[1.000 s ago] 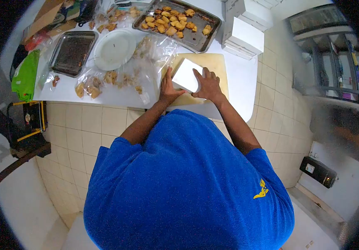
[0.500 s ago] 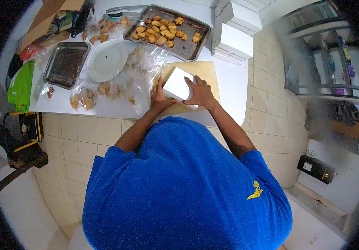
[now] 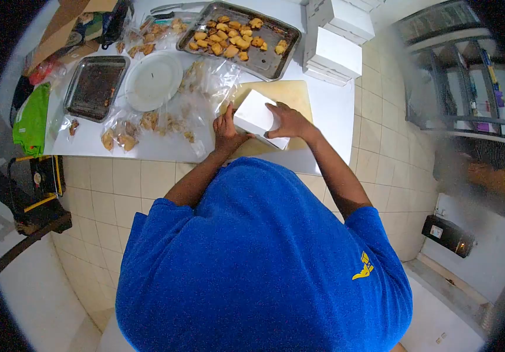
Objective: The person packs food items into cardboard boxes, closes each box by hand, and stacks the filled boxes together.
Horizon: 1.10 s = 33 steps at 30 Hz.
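Note:
A white box with its lid down sits tilted at an angle over the cream cutting board. My left hand is against the box's left side, its thumb at the near edge. On the right, my right hand grips the box, thumb at the near side and fingers on the top. Plastic bags with brown food pieces lie to the left of the board. Behind it, a metal tray carries golden-brown pieces.
White boxes are stacked at the back right. A white plate and a dark metal tray are on the left of the white table. A green bag hangs at the left edge.
My right hand has shifted its hold on the box, with its fingers now drawn closer together. The box's near side shows more than before. The whole view has shifted slightly.

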Available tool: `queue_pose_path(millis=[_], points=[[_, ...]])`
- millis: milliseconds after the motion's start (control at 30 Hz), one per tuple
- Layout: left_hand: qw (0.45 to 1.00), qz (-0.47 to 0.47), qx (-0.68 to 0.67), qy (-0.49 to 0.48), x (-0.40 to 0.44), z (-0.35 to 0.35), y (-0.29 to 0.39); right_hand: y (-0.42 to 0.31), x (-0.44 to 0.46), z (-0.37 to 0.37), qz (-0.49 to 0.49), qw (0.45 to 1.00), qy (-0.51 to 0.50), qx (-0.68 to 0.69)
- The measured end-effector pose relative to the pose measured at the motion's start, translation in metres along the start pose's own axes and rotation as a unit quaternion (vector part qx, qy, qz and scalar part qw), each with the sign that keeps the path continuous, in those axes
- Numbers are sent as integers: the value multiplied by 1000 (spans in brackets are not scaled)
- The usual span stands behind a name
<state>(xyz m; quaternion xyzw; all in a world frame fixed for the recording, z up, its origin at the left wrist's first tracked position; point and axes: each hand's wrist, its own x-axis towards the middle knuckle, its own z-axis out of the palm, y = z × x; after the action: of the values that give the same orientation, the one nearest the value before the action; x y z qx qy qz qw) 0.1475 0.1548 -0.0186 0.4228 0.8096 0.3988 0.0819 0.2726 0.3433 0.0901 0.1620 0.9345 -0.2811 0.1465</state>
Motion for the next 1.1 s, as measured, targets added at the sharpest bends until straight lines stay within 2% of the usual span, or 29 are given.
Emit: queue_pose_path(millis=[67,133,167,200,300,333,433,500,567,667,767,900,1100], points=[[999,14,35,14,-2,-3,0,8,4,-18,15,996,-57,65],[999,23,-35,-10,1,-8,0,0,1,-50,61,979,-133,140],[997,27,-71,-22,4,-10,2,30,12,-43,27,971,-125,204],[994,28,-95,-47,5,-19,12,26,5,-57,36,962,-110,249],[989,120,-23,-86,4,-33,24,32,-6,-83,66,947,-54,308],[984,128,-16,-122,7,-46,36,45,-3,-81,60,954,-6,292],[977,178,53,-106,6,-54,28,62,-2,-81,66,958,111,257],[980,171,65,-82,2,-61,23,72,3,-76,65,942,248,215],[984,147,53,-86,-6,-69,18,84,9,-79,17,921,374,111],[988,99,20,-113,-23,-81,10,54,-4,-94,-63,884,459,68],[992,70,24,-100,-46,-94,7,55,-9,-88,-171,881,440,-29],[999,-5,34,-32,-79,-111,4,52,-14,-74,-180,928,325,39],[986,-135,42,93,-109,-133,-7,38,-22,-79,-216,949,227,26]])
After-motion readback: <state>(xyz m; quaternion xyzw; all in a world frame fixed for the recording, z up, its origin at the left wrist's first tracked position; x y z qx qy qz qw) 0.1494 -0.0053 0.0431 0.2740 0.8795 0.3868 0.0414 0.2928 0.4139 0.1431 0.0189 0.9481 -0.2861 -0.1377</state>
